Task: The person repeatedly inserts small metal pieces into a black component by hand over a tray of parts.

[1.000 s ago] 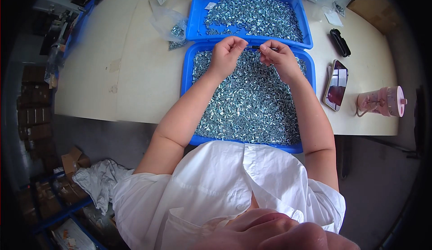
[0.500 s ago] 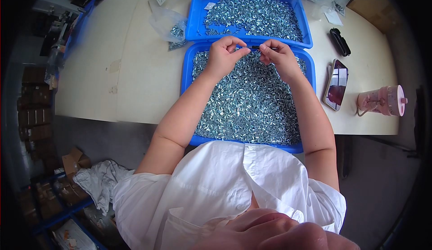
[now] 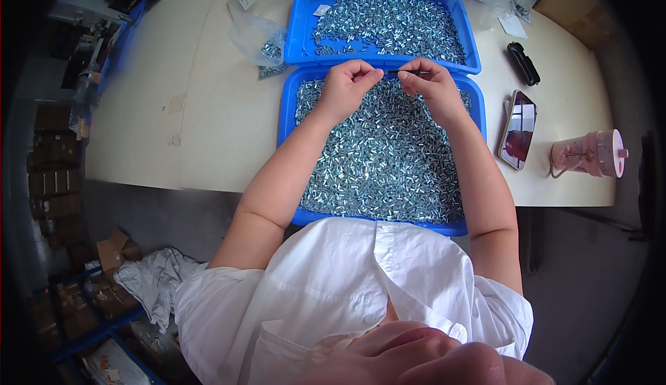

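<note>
Both my hands meet above the far end of the near blue tray point(image 3: 285, 118), which is filled with small silvery metal pins point(image 3: 381, 156). My left hand point(image 3: 348, 88) is closed in a pinch; whatever lies between its fingertips is too small to make out. In my right hand point(image 3: 429, 88), thumb and fingers close on a thin black stick-like piece point(image 3: 393, 73). Its tip points toward my left fingertips, and I cannot tell whether it touches them. Most of the black piece is hidden by my right fingers.
Beyond stands a second blue tray point(image 3: 300, 31) with more pins and a small white label point(image 3: 321, 10). Plastic bags point(image 3: 253, 35) lie at its left and behind it. To the right are a black case point(image 3: 523, 64), a phone point(image 3: 517, 130) and a pink cup point(image 3: 587, 154).
My left fingers have drawn together and sit slightly lower. My right thumb has shifted a little on the black piece. The trays have not moved.
</note>
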### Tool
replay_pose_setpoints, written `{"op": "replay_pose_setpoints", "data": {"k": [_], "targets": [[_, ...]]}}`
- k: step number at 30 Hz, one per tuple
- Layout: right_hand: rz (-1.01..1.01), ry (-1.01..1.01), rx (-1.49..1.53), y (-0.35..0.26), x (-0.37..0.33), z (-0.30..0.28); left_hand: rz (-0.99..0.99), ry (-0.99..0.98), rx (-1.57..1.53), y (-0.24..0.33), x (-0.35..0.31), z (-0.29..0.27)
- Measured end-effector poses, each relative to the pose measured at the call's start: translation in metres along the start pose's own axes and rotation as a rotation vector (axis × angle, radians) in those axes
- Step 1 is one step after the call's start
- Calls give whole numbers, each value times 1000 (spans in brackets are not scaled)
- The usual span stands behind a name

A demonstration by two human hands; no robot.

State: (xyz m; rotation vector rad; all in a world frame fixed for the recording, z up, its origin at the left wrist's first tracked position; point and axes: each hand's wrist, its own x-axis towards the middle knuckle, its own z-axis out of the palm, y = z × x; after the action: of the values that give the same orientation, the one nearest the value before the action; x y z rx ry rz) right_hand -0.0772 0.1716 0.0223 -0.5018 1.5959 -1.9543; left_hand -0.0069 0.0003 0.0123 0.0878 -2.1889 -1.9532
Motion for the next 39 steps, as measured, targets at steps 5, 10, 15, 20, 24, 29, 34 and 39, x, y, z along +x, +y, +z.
{"op": "replay_pose_setpoints", "data": {"k": [5,10,15,20,24,29,34,39], "targets": [[-36,46,41,3,-1,-1,-242,-140,-221,3,-1,-6],[-116,-57,233,3,-1,7,-512,-177,-526,9,-2,-7],[-112,-50,232,4,1,3,-480,-169,-577,16,-1,-4],[-103,-17,184,1,0,4,-361,-136,-372,15,-2,-2],[-169,-42,176,4,0,6,-511,-304,-489,12,-2,-6],[-285,-43,134,4,-2,15,-574,-336,-609,10,-5,-2],[-198,3,276,6,-2,13,-603,-302,-725,11,-3,-4],[-198,32,250,4,-1,12,-585,-339,-733,11,-1,-6]]}}
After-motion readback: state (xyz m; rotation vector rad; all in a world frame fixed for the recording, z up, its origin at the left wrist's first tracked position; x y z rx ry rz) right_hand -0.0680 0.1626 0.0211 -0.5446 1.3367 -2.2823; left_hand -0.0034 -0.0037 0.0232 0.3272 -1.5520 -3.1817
